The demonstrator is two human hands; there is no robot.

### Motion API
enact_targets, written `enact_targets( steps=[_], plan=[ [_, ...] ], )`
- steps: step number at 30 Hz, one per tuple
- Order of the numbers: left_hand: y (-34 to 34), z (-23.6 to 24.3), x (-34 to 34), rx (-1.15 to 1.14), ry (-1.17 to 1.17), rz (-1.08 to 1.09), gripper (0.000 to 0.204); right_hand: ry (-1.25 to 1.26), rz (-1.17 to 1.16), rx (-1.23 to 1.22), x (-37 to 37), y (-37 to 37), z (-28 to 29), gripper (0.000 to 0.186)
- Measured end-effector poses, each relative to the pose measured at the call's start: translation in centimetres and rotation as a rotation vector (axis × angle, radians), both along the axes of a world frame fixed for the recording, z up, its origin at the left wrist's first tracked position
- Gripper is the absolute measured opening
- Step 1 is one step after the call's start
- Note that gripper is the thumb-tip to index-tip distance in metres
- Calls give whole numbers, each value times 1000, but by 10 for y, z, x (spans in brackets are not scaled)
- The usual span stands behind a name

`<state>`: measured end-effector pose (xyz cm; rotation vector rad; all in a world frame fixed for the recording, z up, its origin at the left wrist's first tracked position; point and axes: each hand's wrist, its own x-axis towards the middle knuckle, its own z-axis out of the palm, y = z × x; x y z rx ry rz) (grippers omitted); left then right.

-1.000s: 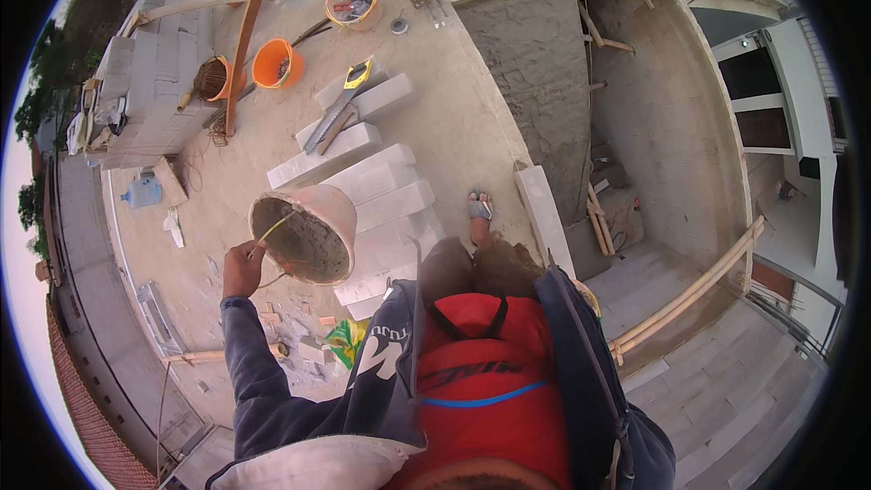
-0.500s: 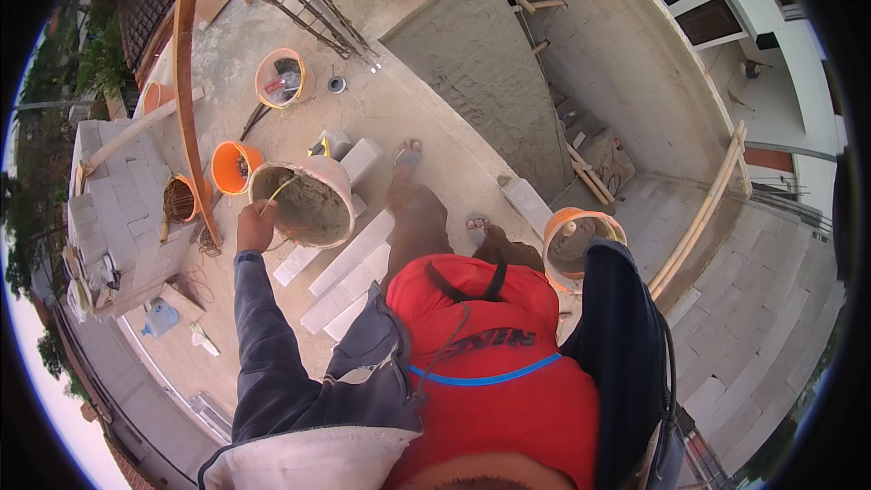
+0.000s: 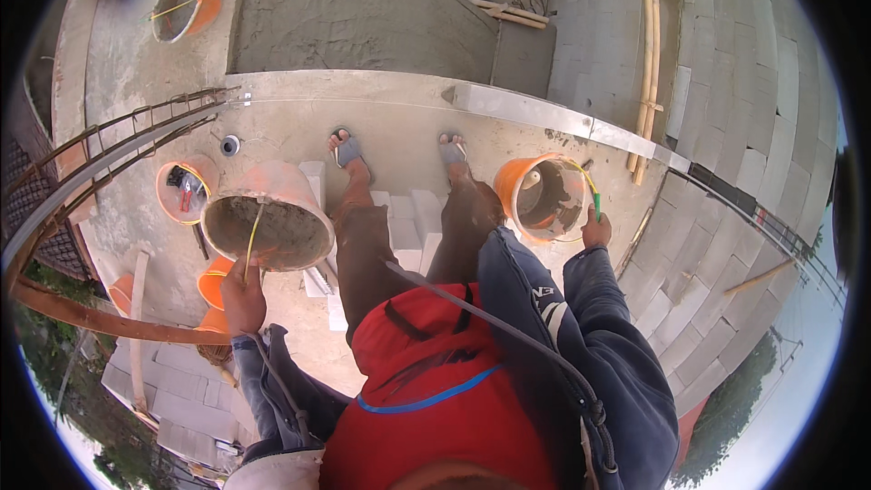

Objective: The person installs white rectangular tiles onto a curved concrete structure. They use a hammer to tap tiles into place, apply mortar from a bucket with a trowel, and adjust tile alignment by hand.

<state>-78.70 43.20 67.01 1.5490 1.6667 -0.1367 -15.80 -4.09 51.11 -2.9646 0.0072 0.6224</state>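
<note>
My left hand [image 3: 243, 299] is closed around the thin yellow handle of a large mortar bucket [image 3: 288, 181]. Grey wet mortar [image 3: 286, 238] fills much of that bucket, which tilts toward me. On the other side, my right hand [image 3: 596, 230] grips the green-sleeved handle of an orange bucket [image 3: 514, 183]. This one is mostly bare inside, its walls smeared with grey, and a pale rounded knob [image 3: 531, 180] sticks up within it. My sandalled feet stand between the two buckets.
Pale blocks [image 3: 404, 229] lie between my legs. At the left are a tool bucket [image 3: 186, 189], a grey ring [image 3: 230, 145] and a steel rebar cage [image 3: 136, 132]. Ahead, a ledge [image 3: 363, 86] borders the grey cement surface [image 3: 363, 18]. Bamboo poles [image 3: 647, 63] lean at the right.
My view has turned to the right. My left hand keeps its hold on the mortar bucket's handle. My right hand, hidden before, now shows on the orange bucket's handle.
</note>
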Motion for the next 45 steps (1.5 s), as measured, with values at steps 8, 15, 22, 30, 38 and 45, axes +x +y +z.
enact_targets(
  steps=[8,15,22,30,38,45],
  plan=[
    [17,-18,105,-66,14,-82,38,61,-190,79,-17,-89,-97,57],
    [-9,-96,192,-171,-56,40,38,116,-416,329,20,-104,-159,51],
    [-51,-175,230,-261,-113,24,34,205,-568,389,21,-127,-198,48],
    [-104,-265,272,-351,-245,194,30,276,-503,327,39,-129,-277,45],
    [-119,-375,276,-443,-267,417,33,-600,505,-34,46,-73,-260,28],
    [-110,-414,245,-495,-294,269,38,-21,36,-73,103,-40,-356,75]
  ],
)
